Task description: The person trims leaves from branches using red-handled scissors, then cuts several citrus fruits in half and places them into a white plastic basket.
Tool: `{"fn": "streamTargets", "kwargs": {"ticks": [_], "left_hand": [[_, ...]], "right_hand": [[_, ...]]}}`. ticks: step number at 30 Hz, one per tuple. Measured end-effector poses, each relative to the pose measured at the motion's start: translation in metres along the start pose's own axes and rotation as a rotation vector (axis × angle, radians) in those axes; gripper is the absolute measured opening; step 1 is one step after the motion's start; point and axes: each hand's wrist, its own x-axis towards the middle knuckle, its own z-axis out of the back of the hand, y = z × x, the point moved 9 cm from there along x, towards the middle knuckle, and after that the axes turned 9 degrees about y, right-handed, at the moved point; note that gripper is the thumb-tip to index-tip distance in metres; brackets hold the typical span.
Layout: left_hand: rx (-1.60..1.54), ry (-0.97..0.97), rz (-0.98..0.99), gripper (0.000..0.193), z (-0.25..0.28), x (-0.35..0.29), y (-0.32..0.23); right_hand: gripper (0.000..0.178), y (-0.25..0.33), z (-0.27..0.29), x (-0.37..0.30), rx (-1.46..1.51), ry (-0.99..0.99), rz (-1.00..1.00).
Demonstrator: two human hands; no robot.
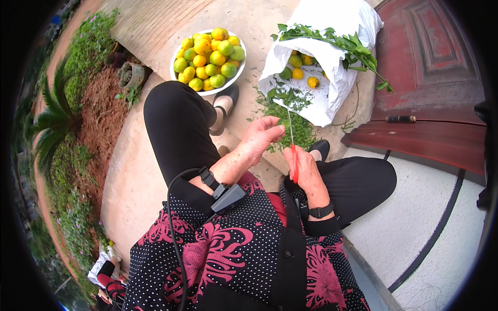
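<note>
You sit outdoors on a pale concrete paving (150, 171) that runs between a strip of red soil with green plants (88, 119) on your left and a dark red wooden door (430, 67) with its raised sill on your right; your knees, in black trousers, spread to either side, and your hands meet in the gap between them.

Your left hand (262, 136) reaches forward with the wrist bent, fingers curled loosely around something small that you cannot make out from here, so whether it grips anything cannot be told; a black strap with a small black box sits on that forearm. Your right hand (305, 168) is clenched round the red handles of a pair of slim scissors (292, 142), whose thin blades point up and away, just beside the left fingertips.

Beyond the blades lies a scatter of cut green leaves (293, 127) on the paving; behind it a white plastic sack (337, 78) lies open, holding a few yellow and green citrus fruits and leafy green twigs (337, 44). A round white bowl heaped with yellow and green citrus fruits (208, 56) stands well apart, ahead of your left knee, with open paving between bowl and sack.
</note>
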Motion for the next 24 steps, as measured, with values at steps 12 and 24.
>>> {"fn": "streamTargets", "kwargs": {"ticks": [12, 24], "left_hand": [[-0.125, -0.066, -0.064, 0.018, 0.010, -0.001, 0.000], [-0.194, 0.019, -0.036, 0.011, -0.002, -0.004, 0.006]], "right_hand": [[0.042, 0.003, -0.003, -0.001, -0.150, -0.037, 0.057], [0.032, 0.014, -0.005, 0.001, -0.276, -0.037, 0.059]]}}
